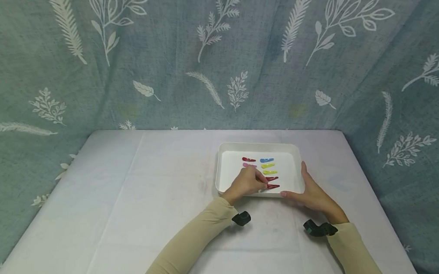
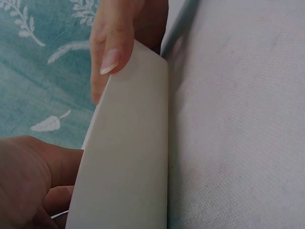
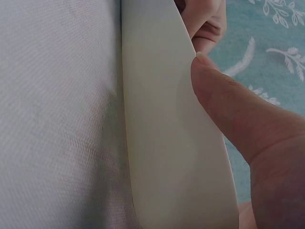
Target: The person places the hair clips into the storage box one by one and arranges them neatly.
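A white rectangular tray (image 1: 228, 146) holds several snap hair clips in two columns. A blue clip (image 1: 267, 160) tops the right column, above a yellow clip (image 1: 268, 165), another yellow one and two red ones. Farther left lie a red clip (image 1: 249, 159) and a pink clip (image 1: 250, 165). My left hand (image 1: 246, 183) reaches over the front rim, thumb and fingertips together on the left end of the lowest red clip (image 1: 274, 186); it hides part of the left column. My right hand (image 1: 314, 195) grips the tray's front right corner, its thumb (image 3: 228, 95) on the front wall.
The tray stands on a table (image 1: 159, 201) under a white cloth, toward its back right. A blue-green leaf-patterned curtain (image 1: 179, 55) hangs behind and at both sides. Dark wrist cameras, one of them the left camera (image 1: 241, 218), sit near the table in front of the tray.
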`<move>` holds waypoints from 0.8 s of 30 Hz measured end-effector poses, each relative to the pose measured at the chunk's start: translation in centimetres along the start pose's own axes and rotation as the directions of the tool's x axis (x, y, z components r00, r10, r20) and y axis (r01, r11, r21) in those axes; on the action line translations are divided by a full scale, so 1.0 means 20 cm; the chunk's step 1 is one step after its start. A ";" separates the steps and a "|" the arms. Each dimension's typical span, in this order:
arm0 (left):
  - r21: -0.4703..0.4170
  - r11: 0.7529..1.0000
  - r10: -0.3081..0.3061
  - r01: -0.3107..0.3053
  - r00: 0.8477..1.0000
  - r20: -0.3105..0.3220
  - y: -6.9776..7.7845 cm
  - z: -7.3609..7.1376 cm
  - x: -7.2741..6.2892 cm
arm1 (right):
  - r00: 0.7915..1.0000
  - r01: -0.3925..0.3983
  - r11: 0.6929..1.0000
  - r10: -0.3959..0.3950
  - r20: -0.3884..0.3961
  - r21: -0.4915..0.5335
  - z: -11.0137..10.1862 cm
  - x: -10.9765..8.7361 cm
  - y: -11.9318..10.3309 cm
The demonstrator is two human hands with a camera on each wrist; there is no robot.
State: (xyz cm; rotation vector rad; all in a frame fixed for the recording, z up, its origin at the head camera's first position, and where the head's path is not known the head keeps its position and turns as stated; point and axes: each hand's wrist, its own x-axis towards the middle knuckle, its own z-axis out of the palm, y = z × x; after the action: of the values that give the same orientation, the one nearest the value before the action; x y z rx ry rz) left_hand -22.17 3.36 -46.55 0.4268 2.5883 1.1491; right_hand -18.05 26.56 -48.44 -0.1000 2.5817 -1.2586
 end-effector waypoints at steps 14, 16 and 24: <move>0.033 0.999 -0.015 0.015 1.000 -0.024 0.00 0.00 0.01 | 1.000 -0.012 1.000 0.012 0.006 0.009 0.00 0.01 -0.01; 0.035 0.999 -0.007 0.008 0.999 -0.034 0.00 0.00 0.00 | 1.000 -0.014 1.000 0.014 0.008 0.014 0.00 0.01 -0.01; -0.009 0.997 0.070 -0.072 0.991 -0.113 0.01 -0.09 -0.08 | 0.999 -0.044 0.999 0.044 0.006 -0.006 -0.01 -0.01 0.03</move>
State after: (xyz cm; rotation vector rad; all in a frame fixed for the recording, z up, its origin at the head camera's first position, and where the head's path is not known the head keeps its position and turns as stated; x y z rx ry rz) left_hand -21.38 1.66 -45.03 0.4677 2.6799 1.2473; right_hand -17.97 27.05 -48.72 -0.0479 2.5682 -1.2331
